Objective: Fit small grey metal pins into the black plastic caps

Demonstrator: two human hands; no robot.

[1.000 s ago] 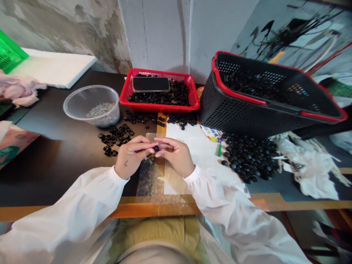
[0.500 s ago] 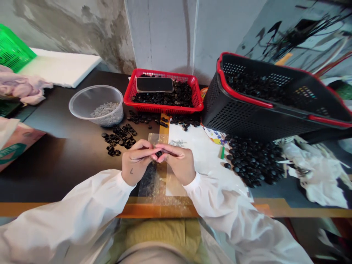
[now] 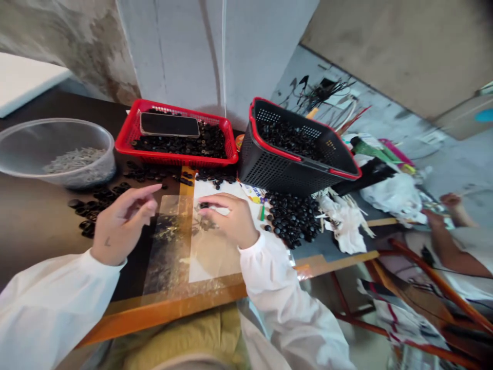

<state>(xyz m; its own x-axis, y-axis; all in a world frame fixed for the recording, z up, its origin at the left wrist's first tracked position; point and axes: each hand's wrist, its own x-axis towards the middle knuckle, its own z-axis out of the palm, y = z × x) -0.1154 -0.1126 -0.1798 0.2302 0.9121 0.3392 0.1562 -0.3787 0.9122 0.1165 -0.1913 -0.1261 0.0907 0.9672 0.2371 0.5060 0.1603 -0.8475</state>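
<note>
Nearby, a phone (image 3: 170, 125) atop black parts (image 3: 181, 146) in red basket (image 3: 175, 158).

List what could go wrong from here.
1. The right hand pinches a small black part by the fingertips; it might slip.
2. The phone lies on black parts in the red basket; a bump could slide it.
3. The pile of black pieces sits loose near the right sleeve; a brush could scatter some.
</note>
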